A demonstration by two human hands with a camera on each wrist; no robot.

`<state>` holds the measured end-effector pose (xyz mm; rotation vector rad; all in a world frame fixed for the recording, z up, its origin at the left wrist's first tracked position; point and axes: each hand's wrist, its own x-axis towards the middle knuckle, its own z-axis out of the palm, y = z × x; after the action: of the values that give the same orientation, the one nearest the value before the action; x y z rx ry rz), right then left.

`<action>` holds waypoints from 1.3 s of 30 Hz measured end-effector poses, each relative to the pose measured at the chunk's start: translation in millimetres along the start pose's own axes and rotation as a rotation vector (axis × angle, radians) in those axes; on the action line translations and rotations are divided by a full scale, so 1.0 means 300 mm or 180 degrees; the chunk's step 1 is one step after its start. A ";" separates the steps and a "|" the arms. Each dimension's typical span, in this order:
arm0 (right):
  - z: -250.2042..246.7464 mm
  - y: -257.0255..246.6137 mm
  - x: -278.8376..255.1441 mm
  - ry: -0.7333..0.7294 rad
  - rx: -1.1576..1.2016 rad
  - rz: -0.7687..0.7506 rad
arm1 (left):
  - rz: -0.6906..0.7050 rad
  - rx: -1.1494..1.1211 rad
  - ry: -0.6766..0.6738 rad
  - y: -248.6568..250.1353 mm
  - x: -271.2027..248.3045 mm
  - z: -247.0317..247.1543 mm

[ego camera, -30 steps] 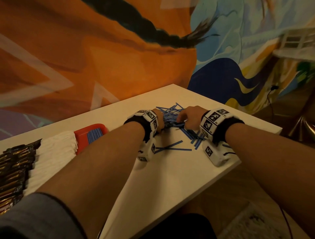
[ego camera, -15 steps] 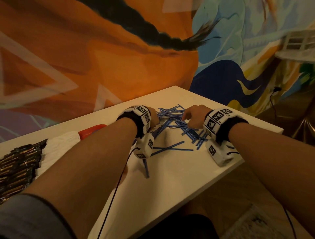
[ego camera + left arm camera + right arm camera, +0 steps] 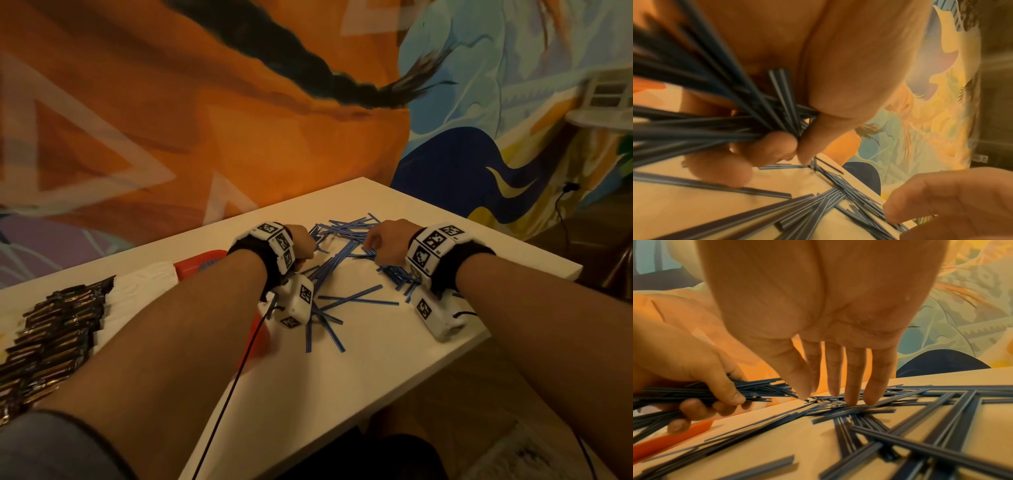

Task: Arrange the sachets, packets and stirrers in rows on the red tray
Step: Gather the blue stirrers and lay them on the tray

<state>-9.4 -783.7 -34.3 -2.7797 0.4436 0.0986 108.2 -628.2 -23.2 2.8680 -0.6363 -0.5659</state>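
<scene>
A loose heap of blue stirrers [image 3: 346, 236] lies crisscrossed on the white table [image 3: 394, 346]. My left hand [image 3: 303, 245] grips a bundle of stirrers [image 3: 764, 104] in its curled fingers, also seen in the right wrist view [image 3: 701, 395]. My right hand [image 3: 376, 241] reaches into the heap with straight fingers [image 3: 853, 386], whose tips touch the stirrers [image 3: 900, 418]. The red tray [image 3: 202, 262] shows behind my left forearm. On it lie rows of white sachets [image 3: 147, 286] and dark packets [image 3: 58, 329].
The table's right edge [image 3: 534, 301] and near edge are close to the heap. A painted wall [image 3: 205, 120] rises behind the table. A black cable [image 3: 233, 394] runs from my left wrist device.
My hands have drawn apart over the heap; the left one has pulled its bundle of stirrers leftward. A few stirrers now lie scattered near the left wrist.
</scene>
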 end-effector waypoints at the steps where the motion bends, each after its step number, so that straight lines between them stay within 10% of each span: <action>1: 0.002 -0.004 0.002 -0.0015 0.0018 -0.0004 | 0.0009 -0.0152 0.0017 0.000 -0.013 0.004; 29: 0.008 -0.117 0.037 0.0135 0.0287 -0.0270 | 0.0759 -0.3005 0.0592 -0.046 -0.066 -0.045; 39: -0.084 -0.258 0.090 0.0924 0.3795 -0.0220 | 0.1134 -0.2856 0.0338 -0.063 -0.094 -0.050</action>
<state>41.0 -730.2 10.0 -1.6200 0.3098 -0.4454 97.4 -598.0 -4.4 1.8845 -0.6375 -0.4712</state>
